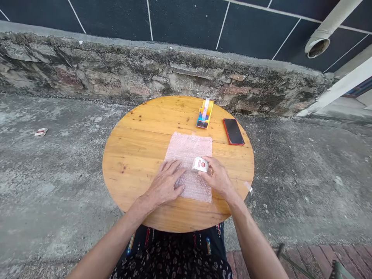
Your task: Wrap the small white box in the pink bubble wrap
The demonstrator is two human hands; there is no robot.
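A sheet of pink bubble wrap [188,149] lies flat in the middle of a round wooden table [136,143]. My left hand [166,183] rests flat on the sheet's near left part, fingers stretched out. My right hand [216,177] grips a small white box with a red mark [200,164] at the sheet's right edge, fingers curled round it.
A colourful tape dispenser [205,113] stands at the table's far side, with a dark phone in a red case [233,131] to its right. A strip of tape [248,187] hangs off the table's right rim. Rough concrete floor surrounds the table; a stone wall [116,73] runs behind.
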